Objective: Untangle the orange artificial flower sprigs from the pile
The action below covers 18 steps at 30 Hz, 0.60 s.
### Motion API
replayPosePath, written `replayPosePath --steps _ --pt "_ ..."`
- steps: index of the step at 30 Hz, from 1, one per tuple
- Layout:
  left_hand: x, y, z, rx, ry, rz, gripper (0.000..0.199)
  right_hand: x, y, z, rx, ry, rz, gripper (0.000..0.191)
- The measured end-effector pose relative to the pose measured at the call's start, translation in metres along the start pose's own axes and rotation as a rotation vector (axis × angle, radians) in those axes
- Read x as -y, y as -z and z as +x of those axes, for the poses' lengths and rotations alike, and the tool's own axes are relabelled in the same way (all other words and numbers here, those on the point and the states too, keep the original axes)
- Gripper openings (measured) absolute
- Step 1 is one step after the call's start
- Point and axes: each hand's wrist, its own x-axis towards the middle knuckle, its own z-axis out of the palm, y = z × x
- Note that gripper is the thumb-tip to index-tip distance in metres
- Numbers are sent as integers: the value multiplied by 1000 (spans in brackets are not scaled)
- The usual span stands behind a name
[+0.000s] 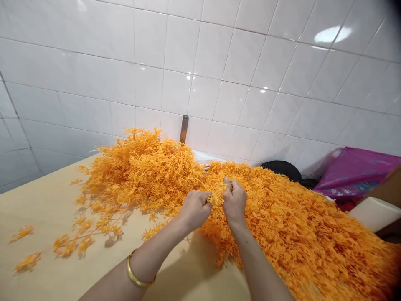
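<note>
My left hand and my right hand are close together above the table, both with fingers closed. Between them they grip an orange plastic flower sprig, its thin petals showing in the gap. Behind my left hand rises a loose pile of orange sprigs. To the right, a larger, denser heap of the same orange pieces spreads behind and beside my right hand. A gold bangle is on my left wrist.
Several loose sprigs lie on the pale yellow table at left. A white tiled wall stands behind, with a metal bracket. Black round discs, a purple bag and a white block are at right.
</note>
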Motion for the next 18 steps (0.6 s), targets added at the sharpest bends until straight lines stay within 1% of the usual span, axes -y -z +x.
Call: replayPosePath --steps 1,2,3,4,5,6,7,9,11,13,15,17,18 --pt "-1 1 -1 -6 -18 20 18 -6 8 8 -46 -85 46 29" --pt "-2 2 -1 -15 -32 43 18 -11 16 17 -125 -216 123 27" --pt "-2 2 -2 -26 -38 74 18 -16 24 25 -228 -307 220 25" --pt "-1 2 -3 -37 -34 114 17 -19 32 31 -287 -314 296 23" --pt "-1 0 -3 -48 -20 164 16 -20 37 35 -284 -291 335 21" --pt "1 -2 -4 -58 -4 225 16 -18 39 37 -242 -255 364 17" --pt "2 -4 -5 -65 12 291 18 -15 39 36 -164 -211 383 16" --pt "5 -8 -6 -60 34 426 25 -6 33 28 61 -157 406 23" --pt "7 -10 -5 -37 34 521 33 3 25 19 303 -157 424 28" --pt "9 -9 -4 -8 31 570 36 10 20 11 509 -179 408 34" --pt "10 -9 -3 15 20 601 33 14 19 7 666 -192 335 38" --pt "11 -9 -2 48 3 638 25 16 19 3 794 -162 263 39" --pt "11 -9 -2 68 -5 657 21 16 20 2 856 -133 253 36"
